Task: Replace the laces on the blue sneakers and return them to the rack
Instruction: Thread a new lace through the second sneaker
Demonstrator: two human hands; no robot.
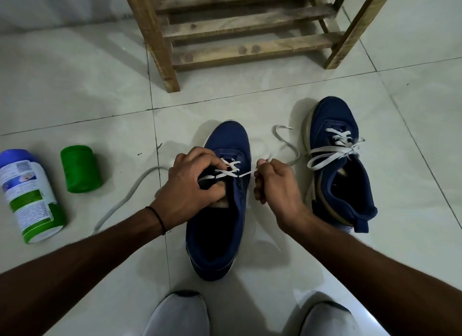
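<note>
A blue sneaker [220, 225] stands on the floor in front of me, toe pointing away. Its white lace [231, 170] crosses the upper eyelets. My left hand [190, 185] grips the sneaker's tongue and eyelet edge, fingers curled over the lace rows. My right hand [277, 188] pinches one lace strand just right of the shoe and holds it taut. That lace's free end curls away on the floor toward a second blue sneaker [340, 165], which stands to the right with its white lace tied in a bow. The other lace end trails left across the tiles.
A wooden shoe rack [245, 33] stands at the top centre. A green cylinder [80, 169] and a white, blue and green bottle [30, 195] lie on the tiled floor at the left. My knees in light trousers [180, 315] show at the bottom.
</note>
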